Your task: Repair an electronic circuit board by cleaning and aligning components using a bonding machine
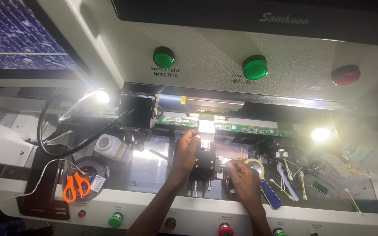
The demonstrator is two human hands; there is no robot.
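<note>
Black anodised metal makes up the small positioning stage, a blocky fixture with silver adjustment screws poking out of its lower edge, standing on the dark work bed of the white machine just below the long green circuit strip. The left hand reaches up along the stage's left side, fingers curled toward the bright white clamp head at its top; whether the fingertips pinch anything there is lost in the glare. The right hand is closed on a small knob at the stage's right flank, thumb and fingers wrapped around it.

Judging by its build, the stage is dense, rigid and not slippery, best handled by its body or its knobs. The green strip and the amber flex piece above it look thin and fragile, better held by their edges only.

Few containers show. A white plastic bottle stands at the left of the bed, its contents hidden. A yellowish tape roll lies just beside the right hand. Cotton swabs lie loose on the bed to the right, and orange-handled scissors rest at the far left.
</note>
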